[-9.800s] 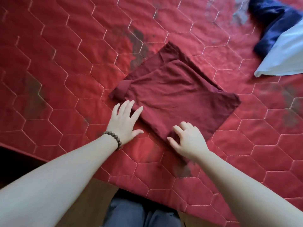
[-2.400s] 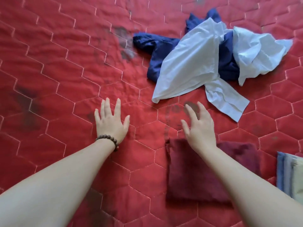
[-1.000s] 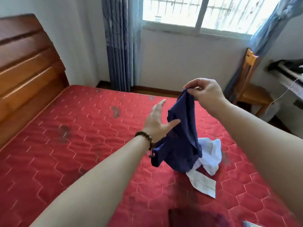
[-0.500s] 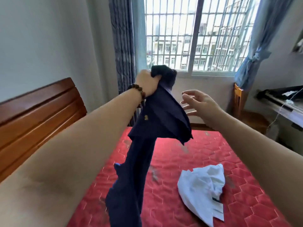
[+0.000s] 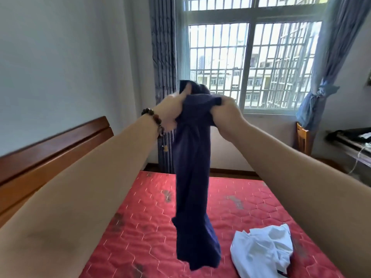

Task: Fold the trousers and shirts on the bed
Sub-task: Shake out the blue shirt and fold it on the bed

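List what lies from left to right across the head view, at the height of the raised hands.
Wooden headboard → beaded bracelet → left hand → navy garment → right hand → tied-back curtain

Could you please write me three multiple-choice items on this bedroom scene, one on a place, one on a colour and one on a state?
1. Where does the white garment lie?
A. on the red mattress
B. on the chair
C. on the windowsill

2. What colour is the garment held up in the air?
A. maroon
B. navy blue
C. grey

3. How is the navy garment held?
A. by the left hand alone
B. by the right hand alone
C. by both hands at its top

Answers: 1 A, it sits crumpled on the red mattress. 2 B, the hanging cloth is dark blue. 3 C, left hand and right hand both grip its top edge.
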